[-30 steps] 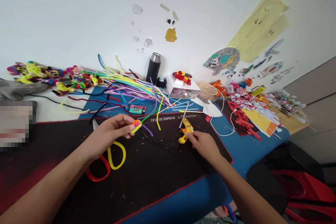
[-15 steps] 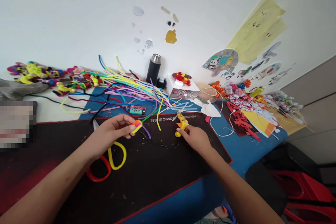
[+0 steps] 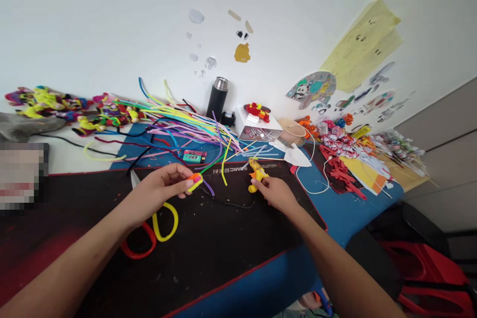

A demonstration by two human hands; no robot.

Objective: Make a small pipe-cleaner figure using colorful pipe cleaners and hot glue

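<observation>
Between the thumb and fingers of my left hand [image 3: 164, 188] is a small yellow, orange and pink pipe-cleaner piece [image 3: 195, 182]. My right hand [image 3: 276, 191] grips a yellow glue gun [image 3: 258, 173], whose tip points up and away over the black mat [image 3: 223, 238]. The two hands are apart. Scissors with one red and one yellow handle loop [image 3: 166, 222] lie on the mat beneath my left wrist, partly covered by my arm. Loose pipe cleaners [image 3: 190, 126] in many colours are heaped just beyond my hands.
A black thermos [image 3: 217, 99] stands by the wall, beside a white box [image 3: 260, 126] with a red figure on top. Finished pipe-cleaner figures [image 3: 48, 102] lie at the back left. A white cable [image 3: 316, 192] curls at the right, near red strips [image 3: 341, 171]. A red chair is lower right.
The view has shifted slightly. My left hand still holds the small piece, and the glue gun in my right hand has turned a little, its tip tilting further left.
</observation>
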